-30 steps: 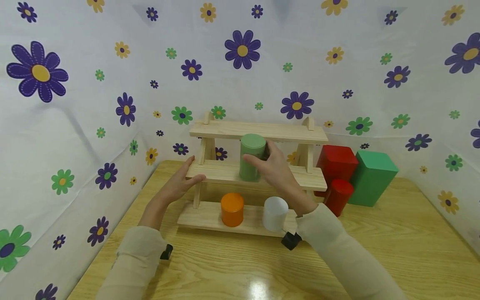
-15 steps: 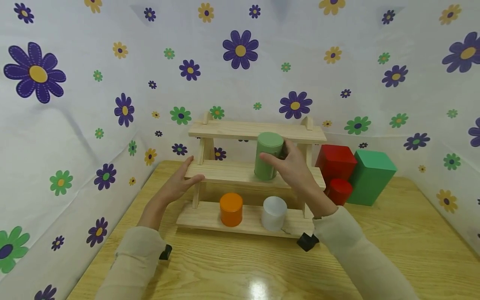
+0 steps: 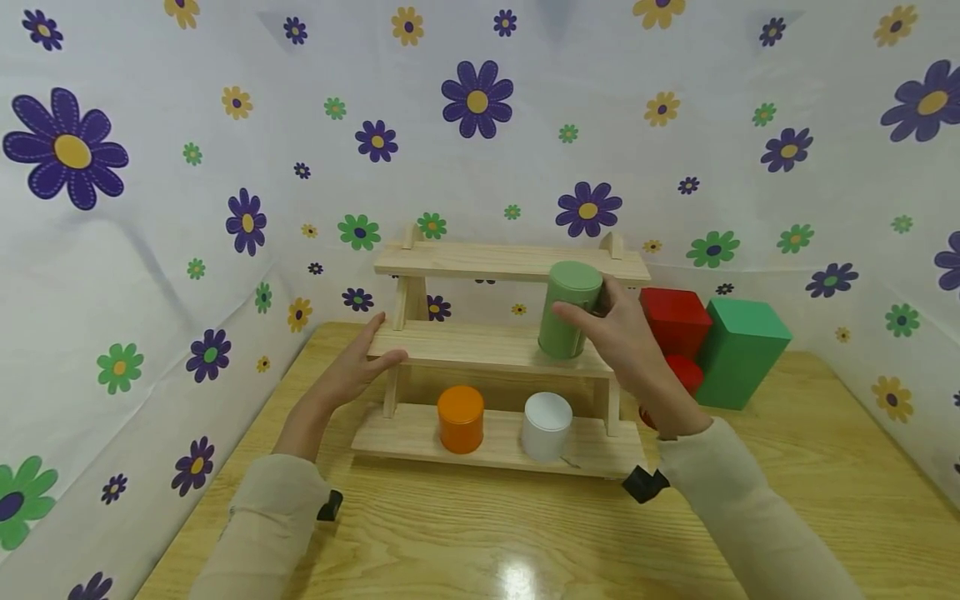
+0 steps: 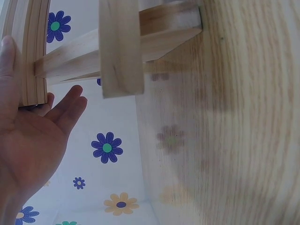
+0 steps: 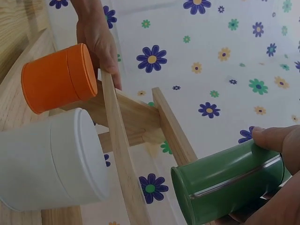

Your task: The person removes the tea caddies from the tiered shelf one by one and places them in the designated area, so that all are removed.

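Note:
My right hand holds a green cylindrical tin upright from its right side, thumb across the front. The tin is at the right part of the middle board of a three-tier wooden shelf stand. In the right wrist view the green tin shows a pale seam, and its base end is near the wood. With my left hand I grip the left end of the middle board; in the left wrist view the board's end lies between thumb and fingers.
An orange tin and a white tin stand on the bottom board. Right of the stand are a red box, a green box and a red cylinder, partly hidden by my right arm. Flower-patterned cloth surrounds the table.
My right hand has carried the green tin to the right along the middle board. My left hand has kept its place on the board's end.

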Demonstrator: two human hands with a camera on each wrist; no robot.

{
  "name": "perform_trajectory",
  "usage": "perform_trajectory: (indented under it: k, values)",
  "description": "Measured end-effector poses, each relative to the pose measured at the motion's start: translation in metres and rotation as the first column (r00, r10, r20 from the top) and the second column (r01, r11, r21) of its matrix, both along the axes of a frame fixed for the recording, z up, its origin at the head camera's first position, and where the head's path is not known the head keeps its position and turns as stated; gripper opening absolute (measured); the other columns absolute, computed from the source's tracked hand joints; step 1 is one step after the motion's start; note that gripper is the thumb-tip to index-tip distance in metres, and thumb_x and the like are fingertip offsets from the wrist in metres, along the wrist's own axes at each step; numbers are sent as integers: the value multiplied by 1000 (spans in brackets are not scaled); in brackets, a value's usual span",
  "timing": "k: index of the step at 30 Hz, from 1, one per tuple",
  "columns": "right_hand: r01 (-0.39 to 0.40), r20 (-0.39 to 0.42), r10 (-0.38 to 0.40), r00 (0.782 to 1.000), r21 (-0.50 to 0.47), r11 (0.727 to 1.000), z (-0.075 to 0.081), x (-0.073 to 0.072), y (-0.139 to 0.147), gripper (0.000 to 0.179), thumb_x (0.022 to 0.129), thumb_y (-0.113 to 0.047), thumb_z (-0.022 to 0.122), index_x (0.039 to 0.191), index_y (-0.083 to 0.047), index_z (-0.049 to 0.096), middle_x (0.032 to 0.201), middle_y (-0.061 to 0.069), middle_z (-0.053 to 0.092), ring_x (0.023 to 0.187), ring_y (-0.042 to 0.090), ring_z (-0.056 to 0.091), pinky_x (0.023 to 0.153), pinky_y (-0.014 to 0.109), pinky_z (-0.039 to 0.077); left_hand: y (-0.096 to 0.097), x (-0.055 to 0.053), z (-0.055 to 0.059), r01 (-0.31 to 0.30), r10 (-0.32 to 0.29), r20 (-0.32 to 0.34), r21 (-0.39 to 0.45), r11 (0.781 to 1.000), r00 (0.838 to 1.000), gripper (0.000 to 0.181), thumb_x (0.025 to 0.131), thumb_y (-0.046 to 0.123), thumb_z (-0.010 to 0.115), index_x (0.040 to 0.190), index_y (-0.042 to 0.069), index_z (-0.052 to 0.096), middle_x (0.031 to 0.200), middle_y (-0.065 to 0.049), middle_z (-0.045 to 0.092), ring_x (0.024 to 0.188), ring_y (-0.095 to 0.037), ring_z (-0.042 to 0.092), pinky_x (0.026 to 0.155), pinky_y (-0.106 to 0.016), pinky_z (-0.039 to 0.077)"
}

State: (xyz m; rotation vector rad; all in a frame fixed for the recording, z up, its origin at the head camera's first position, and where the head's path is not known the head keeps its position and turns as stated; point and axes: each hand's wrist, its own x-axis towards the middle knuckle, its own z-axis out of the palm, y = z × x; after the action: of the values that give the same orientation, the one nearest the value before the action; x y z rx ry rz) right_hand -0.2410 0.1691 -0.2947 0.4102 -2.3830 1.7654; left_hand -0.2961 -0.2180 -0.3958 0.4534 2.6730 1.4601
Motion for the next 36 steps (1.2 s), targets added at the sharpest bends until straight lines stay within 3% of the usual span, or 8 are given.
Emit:
perform_trajectory:
  k: [9, 22, 36]
  values:
    - [70, 12, -71, 997, 47, 996, 1, 5, 20, 80, 99, -31, 72, 161, -7, 29, 159, 15, 43, 147, 36, 40, 118, 60, 31, 1, 1, 2, 12, -11, -6, 9, 1000, 1000, 93, 105, 43, 61, 167, 12, -1, 171, -22, 9, 151, -47, 24, 121, -67, 14]
    - [69, -3, -69, 998, 23, 997, 4, 12, 46, 82, 99, -33, 73, 162, -6, 28, 159, 16, 43, 148, 37, 37, 119, 64, 26, 0, 1, -1, -4, 4, -8, -8, 1000, 1000, 93, 104, 47, 59, 167, 9, 1, 171, -21, 9, 152, -45, 22, 122, -64, 13]
    - [111, 18, -113, 993, 82, 990, 2, 19, 76, 82, 101, -40, 68, 162, -5, 26, 159, 18, 41, 145, 41, 38, 117, 65, 29, 0, 2, 2, 2, -3, -20, -26, 1000, 1000, 94, 104, 47, 60, 166, 6, 2, 170, -25, 11, 152, -46, 22, 122, -64, 14]
